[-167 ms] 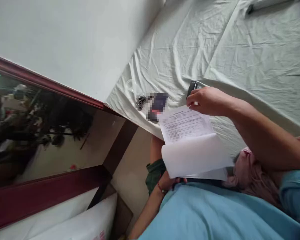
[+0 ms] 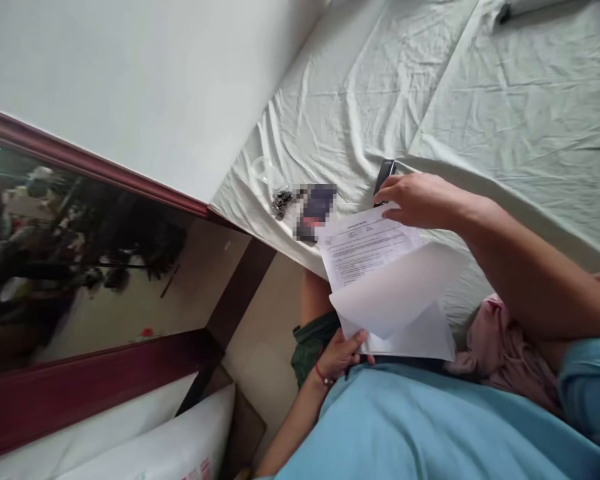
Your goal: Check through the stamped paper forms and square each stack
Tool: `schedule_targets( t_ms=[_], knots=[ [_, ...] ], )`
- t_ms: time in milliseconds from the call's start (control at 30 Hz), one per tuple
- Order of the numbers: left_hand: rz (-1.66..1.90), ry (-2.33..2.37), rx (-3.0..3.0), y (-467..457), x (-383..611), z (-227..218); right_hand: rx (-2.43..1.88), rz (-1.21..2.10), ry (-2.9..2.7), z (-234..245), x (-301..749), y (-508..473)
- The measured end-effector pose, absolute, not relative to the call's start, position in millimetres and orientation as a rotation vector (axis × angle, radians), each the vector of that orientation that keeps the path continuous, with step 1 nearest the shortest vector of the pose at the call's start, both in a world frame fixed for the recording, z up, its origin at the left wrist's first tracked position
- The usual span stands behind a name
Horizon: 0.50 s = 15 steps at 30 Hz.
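Note:
A sheaf of white papers (image 2: 405, 343) rests across my lap at the bed's edge. My left hand (image 2: 343, 352) grips its lower left corner, thumb on top. One loose sheet (image 2: 395, 287) curls up across the middle, with a printed page (image 2: 363, 243) showing beyond it. At the far edge of the papers is my right hand (image 2: 415, 199), fingers bent and thumb apart from them. Its fingertips overlap the near end of a black stapler (image 2: 385, 175); whether they touch it cannot be made out.
On the sheeted bed (image 2: 525, 133) lie small dark clips (image 2: 281, 201) and a blurred-out dark item (image 2: 316, 210). A white wall (image 2: 145, 87) and a dark red wooden frame (image 2: 105, 183) stand at left. White sacks (image 2: 165, 440) are below. Pink cloth (image 2: 500, 353) lies beside my lap.
The curled sheet has lifted and swung away from my body on its right side. My left thumb now shows on top of the papers. My right hand has shifted slightly rightwards.

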<state>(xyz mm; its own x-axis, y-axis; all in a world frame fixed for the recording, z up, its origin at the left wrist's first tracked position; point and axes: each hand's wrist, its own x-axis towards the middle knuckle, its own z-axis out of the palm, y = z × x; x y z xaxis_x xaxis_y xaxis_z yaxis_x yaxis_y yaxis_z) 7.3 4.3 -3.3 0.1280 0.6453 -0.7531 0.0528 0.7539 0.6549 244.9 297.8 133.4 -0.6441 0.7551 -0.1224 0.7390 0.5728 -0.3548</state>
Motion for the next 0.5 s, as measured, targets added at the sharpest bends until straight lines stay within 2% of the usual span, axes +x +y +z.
schedule_targets(
  t_ms=[167,500],
  knots=[
    [0.485,1.349,0.547,6.1,7.1,0.1,-1.203,0.664,-2.753,139.1,244.7,293.9],
    [0.51,1.33,0.521,8.3,8.9,-0.2,-1.25,0.574,-2.755,137.1,245.3,292.7]
  ],
)
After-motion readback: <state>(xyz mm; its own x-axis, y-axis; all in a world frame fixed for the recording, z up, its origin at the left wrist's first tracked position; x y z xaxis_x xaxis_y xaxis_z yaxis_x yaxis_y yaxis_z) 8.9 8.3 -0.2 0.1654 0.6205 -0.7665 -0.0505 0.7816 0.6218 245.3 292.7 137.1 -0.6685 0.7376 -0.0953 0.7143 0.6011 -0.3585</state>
